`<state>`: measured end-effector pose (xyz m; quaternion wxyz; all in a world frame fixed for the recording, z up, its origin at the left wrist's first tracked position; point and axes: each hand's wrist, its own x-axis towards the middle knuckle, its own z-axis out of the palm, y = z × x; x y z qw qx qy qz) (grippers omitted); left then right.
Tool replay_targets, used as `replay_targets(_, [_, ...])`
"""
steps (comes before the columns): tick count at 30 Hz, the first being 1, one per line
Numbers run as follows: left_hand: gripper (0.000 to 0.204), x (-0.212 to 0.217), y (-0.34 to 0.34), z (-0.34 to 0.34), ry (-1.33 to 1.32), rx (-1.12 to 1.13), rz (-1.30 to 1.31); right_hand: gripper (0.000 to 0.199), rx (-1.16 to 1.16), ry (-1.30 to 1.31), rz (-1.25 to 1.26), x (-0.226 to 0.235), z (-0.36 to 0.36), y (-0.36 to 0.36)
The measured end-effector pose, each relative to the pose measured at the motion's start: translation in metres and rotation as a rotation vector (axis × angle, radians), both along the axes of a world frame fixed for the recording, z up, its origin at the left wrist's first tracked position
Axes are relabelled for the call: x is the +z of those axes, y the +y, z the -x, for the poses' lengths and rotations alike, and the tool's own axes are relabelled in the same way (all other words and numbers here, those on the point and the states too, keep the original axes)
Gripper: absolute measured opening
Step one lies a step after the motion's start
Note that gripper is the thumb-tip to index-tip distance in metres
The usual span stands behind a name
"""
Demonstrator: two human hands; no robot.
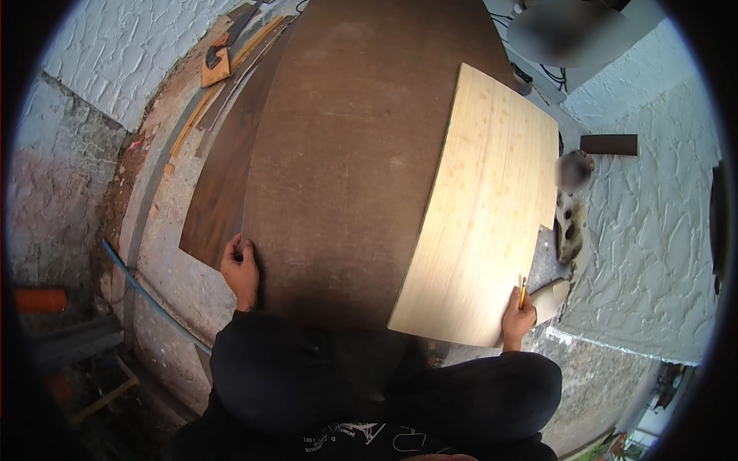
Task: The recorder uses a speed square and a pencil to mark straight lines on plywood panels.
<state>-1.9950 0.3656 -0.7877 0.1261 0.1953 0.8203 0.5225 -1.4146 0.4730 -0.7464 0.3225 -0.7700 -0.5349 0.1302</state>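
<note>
Two bare hands at the lower middle of the frame, one on each board. Left hand (241,270) at lower left of centre, fingers (234,250) curled over the near left edge of the large dark brown flat board (346,154), clamped on that edge. Right hand (518,321) at lower right, gripping the near right corner of the pale yellow rectangular wooden panel (484,207), with a short yellow pencil (523,293) pinched upright between thumb and forefinger. Pale panel lying tilted on top of the dark board, overlapping its right side, reaching from centre right toward the upper right. Narrower dark brown strip (219,192) just beside the big board, on its left. White rough plastered wall (646,230) at right; grey concrete floor (165,253) at left.
</note>
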Motion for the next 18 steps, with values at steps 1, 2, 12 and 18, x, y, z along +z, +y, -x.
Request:
replay_targets(1, [0.029, -0.004, -0.001, 0.001, 0.002, 0.0, -0.001, 0.036, -0.01, -0.001, 0.0, 0.0, 0.0, 0.0])
replay_targets(2, [0.029, -0.003, -0.001, 0.002, 0.007, 0.003, -0.005, 0.035, -0.008, -0.006, 0.009, 0.004, 0.004, 0.0])
replay_targets(12, [0.028, 0.004, 0.002, 0.0, 0.003, 0.001, -0.007, 0.036, 0.0, -0.071, 0.059, 0.005, 0.001, 0.001])
replay_targets(18, [0.028, 0.007, 0.002, -0.001, 0.026, 0.005, 0.029, 0.053, -0.071, -0.164, 0.256, 0.019, 0.002, 0.012])
